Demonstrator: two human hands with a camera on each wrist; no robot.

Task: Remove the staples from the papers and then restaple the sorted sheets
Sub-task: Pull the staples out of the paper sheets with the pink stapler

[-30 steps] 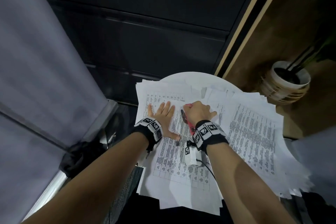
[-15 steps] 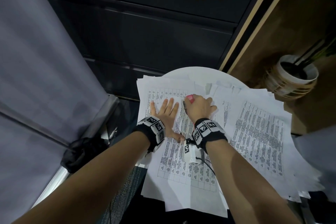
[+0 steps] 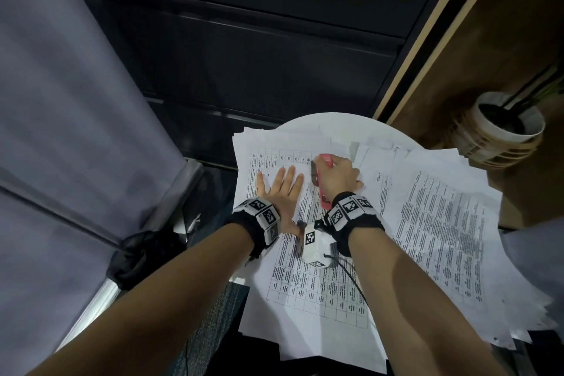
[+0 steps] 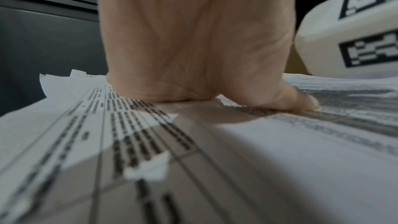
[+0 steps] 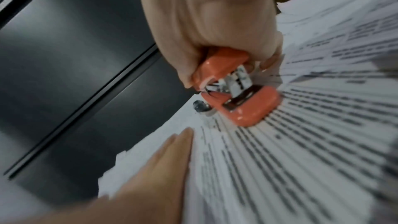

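In the head view, the right hand [image 3: 337,177] has moved up the sheet since a second ago, so the red stapler [image 3: 324,180] it grips now reaches the top row of the printed table; the left hand [image 3: 282,192] stays flat, fingers straight and spread, on the same sheet. That top sheet [image 3: 317,268], white with a ruled grid of small black text, lies near the left edge of the round white table [image 3: 329,120], over a loose, fanned heap of papers [image 3: 442,223] that overhangs the near and right edges. Both wrists wear black bands with square-patterned markers. A white pot [image 3: 503,128] bound with tan bands stands beyond the table's far right edge.

The left wrist view adds what the head view hides: the heel of the left hand [image 4: 193,40] and the thumb press right on the paper [image 4: 107,142].

The right wrist view, blurred, shows the right hand [image 5: 215,23] clamped on the glossy orange-red stapler [image 5: 247,108], its metal mouth agape at the sheet's [image 5: 301,159] far corner, with the left hand's fingers [image 5: 163,163] lying flat near the edge.
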